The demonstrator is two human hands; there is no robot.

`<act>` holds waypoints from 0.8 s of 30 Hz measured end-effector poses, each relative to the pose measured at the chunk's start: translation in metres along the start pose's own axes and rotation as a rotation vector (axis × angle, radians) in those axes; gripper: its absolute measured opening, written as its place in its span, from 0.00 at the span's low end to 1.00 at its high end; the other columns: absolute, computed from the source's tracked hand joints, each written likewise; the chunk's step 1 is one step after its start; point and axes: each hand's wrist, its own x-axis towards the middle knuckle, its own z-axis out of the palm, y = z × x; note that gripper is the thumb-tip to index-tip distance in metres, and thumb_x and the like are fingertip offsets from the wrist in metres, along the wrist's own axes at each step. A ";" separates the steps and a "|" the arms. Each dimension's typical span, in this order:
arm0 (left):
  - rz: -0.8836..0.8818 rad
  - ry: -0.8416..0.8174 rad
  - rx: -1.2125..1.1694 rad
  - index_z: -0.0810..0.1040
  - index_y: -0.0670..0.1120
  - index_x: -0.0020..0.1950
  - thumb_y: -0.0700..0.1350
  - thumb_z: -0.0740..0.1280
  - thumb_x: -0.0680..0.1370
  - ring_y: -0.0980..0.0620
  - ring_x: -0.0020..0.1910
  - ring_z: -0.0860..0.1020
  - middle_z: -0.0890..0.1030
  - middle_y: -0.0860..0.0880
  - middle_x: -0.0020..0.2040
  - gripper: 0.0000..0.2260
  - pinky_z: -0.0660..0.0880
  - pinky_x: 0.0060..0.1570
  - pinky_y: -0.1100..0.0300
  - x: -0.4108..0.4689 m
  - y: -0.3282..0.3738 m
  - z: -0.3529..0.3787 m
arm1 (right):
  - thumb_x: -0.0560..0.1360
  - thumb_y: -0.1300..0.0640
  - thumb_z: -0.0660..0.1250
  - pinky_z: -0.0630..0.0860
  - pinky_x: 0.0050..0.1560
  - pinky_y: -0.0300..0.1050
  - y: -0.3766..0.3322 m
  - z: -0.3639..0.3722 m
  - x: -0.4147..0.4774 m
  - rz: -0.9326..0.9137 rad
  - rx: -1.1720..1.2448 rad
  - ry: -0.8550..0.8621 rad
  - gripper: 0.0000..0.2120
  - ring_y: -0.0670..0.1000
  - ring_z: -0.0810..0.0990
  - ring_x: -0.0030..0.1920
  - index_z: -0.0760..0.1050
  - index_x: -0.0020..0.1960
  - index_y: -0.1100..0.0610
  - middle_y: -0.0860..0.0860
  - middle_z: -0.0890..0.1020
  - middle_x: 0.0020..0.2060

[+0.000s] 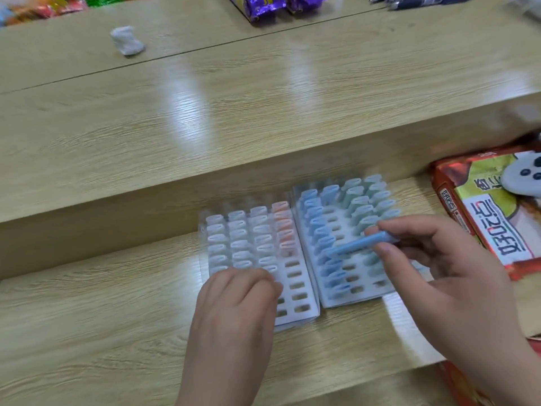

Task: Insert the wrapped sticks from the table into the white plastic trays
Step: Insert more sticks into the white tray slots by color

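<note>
Two white plastic trays lie side by side on the lower wooden shelf. The left tray (295,291) holds rows of white-wrapped sticks and one orange row (283,230), with empty slots on its near right. The right tray (339,297) holds a blue row (319,230), a green row (371,203) and empty slots between them. My right hand (445,276) pinches a blue wrapped stick (355,246), held nearly flat above the right tray's middle. My left hand (234,312) rests on the near left part of the left tray, fingers curled, holding nothing that I can see.
A red and yellow snack package (494,218) lies right of the trays. A raised wooden counter (234,112) stands behind them, with a crumpled white tissue (127,41), purple packets (263,5) and colourful wrappers at the far edge.
</note>
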 end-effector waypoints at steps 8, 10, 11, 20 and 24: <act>-0.053 -0.008 0.052 0.85 0.46 0.49 0.43 0.68 0.76 0.45 0.53 0.75 0.78 0.46 0.54 0.07 0.75 0.49 0.48 0.008 0.005 0.003 | 0.75 0.53 0.69 0.77 0.49 0.31 0.008 -0.011 0.008 -0.044 -0.086 0.031 0.10 0.42 0.83 0.50 0.77 0.54 0.40 0.38 0.82 0.50; -0.026 -0.026 0.026 0.83 0.46 0.55 0.44 0.65 0.78 0.45 0.59 0.75 0.78 0.47 0.59 0.10 0.75 0.55 0.48 0.018 0.009 0.009 | 0.74 0.56 0.69 0.76 0.49 0.28 0.013 -0.011 0.014 -0.046 -0.117 0.040 0.12 0.41 0.83 0.49 0.77 0.53 0.41 0.37 0.82 0.50; -0.003 -0.049 0.015 0.83 0.45 0.57 0.45 0.65 0.79 0.44 0.62 0.75 0.78 0.46 0.61 0.11 0.75 0.58 0.46 0.025 0.014 0.012 | 0.75 0.57 0.70 0.75 0.49 0.27 0.015 -0.010 0.019 -0.049 -0.139 0.044 0.12 0.39 0.82 0.49 0.78 0.53 0.41 0.37 0.82 0.49; 0.038 -0.308 0.161 0.75 0.51 0.70 0.59 0.55 0.81 0.43 0.75 0.66 0.71 0.47 0.74 0.22 0.67 0.70 0.42 0.052 0.030 0.040 | 0.74 0.60 0.73 0.78 0.47 0.44 0.032 0.011 0.073 -0.256 -0.461 -0.086 0.08 0.45 0.82 0.46 0.83 0.52 0.52 0.43 0.84 0.46; 0.050 -0.292 0.157 0.75 0.51 0.71 0.57 0.57 0.81 0.44 0.75 0.66 0.71 0.47 0.74 0.22 0.68 0.70 0.42 0.051 0.028 0.043 | 0.73 0.56 0.73 0.75 0.43 0.41 0.034 0.015 0.079 -0.272 -0.592 -0.155 0.07 0.49 0.81 0.47 0.84 0.50 0.48 0.41 0.84 0.43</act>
